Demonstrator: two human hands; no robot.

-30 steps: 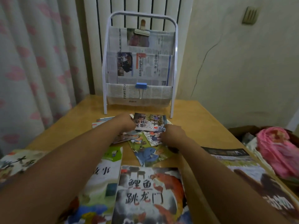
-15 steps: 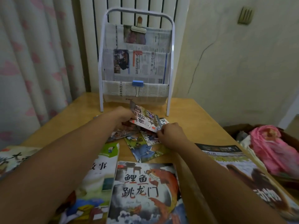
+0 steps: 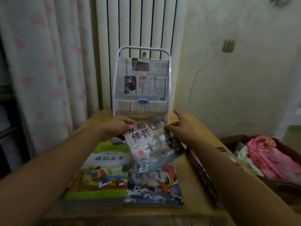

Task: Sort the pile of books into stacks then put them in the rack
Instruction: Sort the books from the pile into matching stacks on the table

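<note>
head view: i have both hands on one thin picture book, lifted clear of the bench and tilted. my left hand pinches its far left corner, fingers curled over the edge. my right hand pinches the right edge between thumb and curled fingers, with the forefinger sticking out straight toward the rack.

the held book hangs over the near stacks, its lower edge overlapping the top of the carp-cover stack. just left of that, touching it, sits the green-cover stack, which looks thicker. a third, dark stack lies off to the right near the bench edge; i see mostly its side, so i cannot tell how many books it holds.

behind my left hand a sliver of another book shows on the bench; how much of the loose pile is left there i cannot tell, since my arms and the held book hide it.

the rack stands at the back of the bench, its pockets lined with newspaper held by a blue binder clip and a clip at the top. i see no books in it.

my reading: sorting is well on, with three stacks formed and this book about to join one. loading the rack has not begun, so a good half of the job is left.
</note>
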